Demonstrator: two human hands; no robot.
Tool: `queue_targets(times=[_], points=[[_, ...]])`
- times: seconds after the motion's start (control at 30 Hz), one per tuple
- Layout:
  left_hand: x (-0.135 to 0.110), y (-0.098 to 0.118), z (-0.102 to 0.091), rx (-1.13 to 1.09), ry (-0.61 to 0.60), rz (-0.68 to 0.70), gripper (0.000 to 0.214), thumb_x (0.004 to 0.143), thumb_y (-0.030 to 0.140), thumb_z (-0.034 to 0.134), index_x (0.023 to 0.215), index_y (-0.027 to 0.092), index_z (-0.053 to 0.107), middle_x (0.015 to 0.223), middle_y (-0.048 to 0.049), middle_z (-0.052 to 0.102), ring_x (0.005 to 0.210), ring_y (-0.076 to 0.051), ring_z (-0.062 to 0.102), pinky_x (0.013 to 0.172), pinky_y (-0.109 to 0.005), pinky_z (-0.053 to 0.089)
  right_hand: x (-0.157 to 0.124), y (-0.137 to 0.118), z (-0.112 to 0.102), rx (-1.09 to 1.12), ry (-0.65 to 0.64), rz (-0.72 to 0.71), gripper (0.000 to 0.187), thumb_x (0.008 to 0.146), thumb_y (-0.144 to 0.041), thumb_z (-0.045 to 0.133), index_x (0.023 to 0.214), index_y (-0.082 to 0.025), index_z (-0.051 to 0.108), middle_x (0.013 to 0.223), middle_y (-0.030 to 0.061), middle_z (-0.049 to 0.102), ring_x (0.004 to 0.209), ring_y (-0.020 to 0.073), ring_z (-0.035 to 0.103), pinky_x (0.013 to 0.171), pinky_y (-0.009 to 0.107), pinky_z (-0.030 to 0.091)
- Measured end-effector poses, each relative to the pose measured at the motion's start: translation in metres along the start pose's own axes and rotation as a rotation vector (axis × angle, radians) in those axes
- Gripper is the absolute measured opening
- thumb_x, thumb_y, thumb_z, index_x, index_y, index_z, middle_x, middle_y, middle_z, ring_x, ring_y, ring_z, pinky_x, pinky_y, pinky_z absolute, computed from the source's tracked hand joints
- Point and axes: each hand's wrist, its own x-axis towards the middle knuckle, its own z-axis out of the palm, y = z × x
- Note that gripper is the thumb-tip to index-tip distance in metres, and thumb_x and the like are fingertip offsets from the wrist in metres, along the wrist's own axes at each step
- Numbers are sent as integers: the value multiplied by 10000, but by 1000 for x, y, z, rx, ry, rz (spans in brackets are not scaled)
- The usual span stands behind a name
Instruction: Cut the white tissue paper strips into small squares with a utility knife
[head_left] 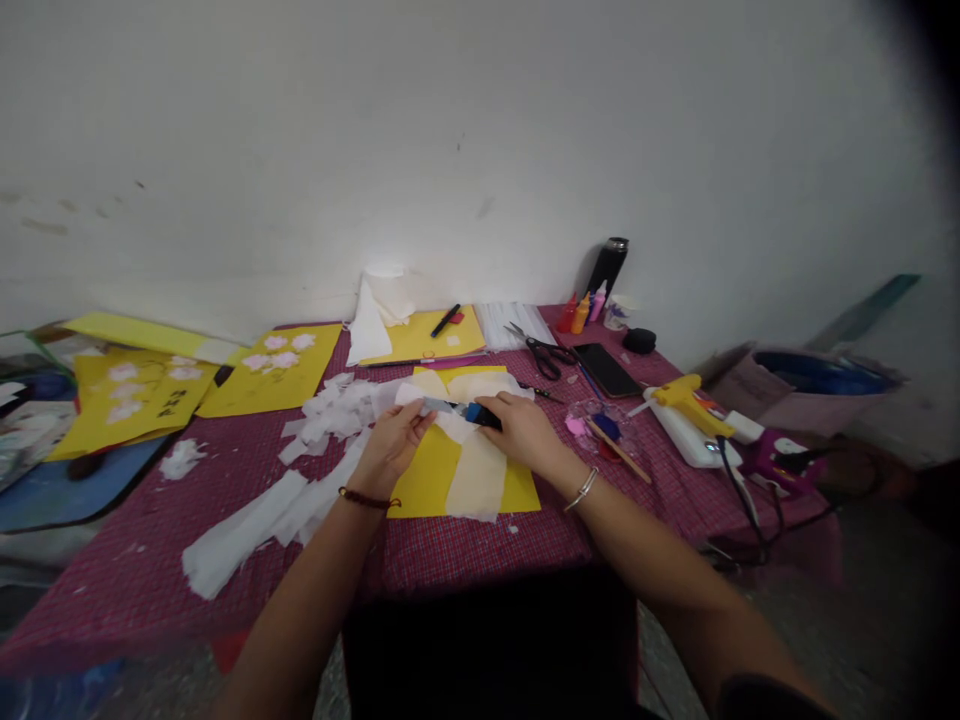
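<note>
My left hand (395,436) pinches the end of a small pale strip of tissue paper (436,405). Wrapped around a blue-and-black tool (482,415) is my right hand (517,425); the tool's blue end points at the strip, and its exact kind cannot be made out. Both hands are over a yellow sheet (427,470) with cream and white tissue paper (478,480) lying across it. Left of the hands, a heap of crumpled white tissue pieces (334,415) and longer white strips (247,530) rest on the checked cloth.
Black scissors (551,360), a phone (607,370) and a yellow glue gun (690,402) lie to the right. A black bottle (607,265) stands by the wall beside small paint bottles (580,315). Yellow sheets with pink flowers (274,370) are at left.
</note>
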Motion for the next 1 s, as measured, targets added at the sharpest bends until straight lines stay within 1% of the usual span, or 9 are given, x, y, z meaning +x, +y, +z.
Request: queue_targets(times=[0.17,0.37,0.47,0.6,0.77,0.87,1.0], points=[[2,-2,-1,19,6,39,186,710,85,719,636,165,569,655,28,656,619,-82,637,751,-234,549,0,1,1,11,0,14,423,854,-265,628,1268,-201,574,1069,88,658,953,236,613,828,321,419],[3,-6,-2,75,-20,99,188,698,150,742,614,172,575,679,16,665,653,-101,640,784,-268,543,1,2,3,51,-1,18,401,848,-284,638,1239,-208,592,1092,81,662,995,231,607,857,310,418],[4,-8,-2,96,-24,127,212,689,188,750,600,184,558,657,24,655,634,-99,627,791,-279,542,1,1,2,69,3,25,386,854,-288,627,1229,-203,595,1100,84,662,997,227,605,845,306,419],[3,-10,-1,133,-37,140,253,654,221,780,591,188,538,594,39,615,598,-98,606,780,-289,549,1,-2,2,84,5,34,352,862,-296,605,1199,-195,609,1058,86,672,922,224,619,783,304,424],[2,-12,-1,205,-45,143,233,647,282,785,626,185,574,651,19,637,626,-101,611,778,-286,553,1,-2,4,107,-10,32,313,866,-290,591,1158,-186,630,1018,87,679,886,212,622,755,291,420],[4,-10,-4,267,-29,163,257,636,319,791,616,184,574,629,26,616,610,-101,600,743,-274,556,2,2,2,124,-23,23,345,854,-284,609,1189,-204,624,1037,76,680,906,209,623,762,284,420],[6,0,-10,366,-5,173,282,601,331,810,591,160,586,558,41,566,555,-94,564,673,-265,560,1,10,-4,139,-35,5,390,842,-291,629,1222,-203,622,1071,81,680,957,219,620,804,287,419]])
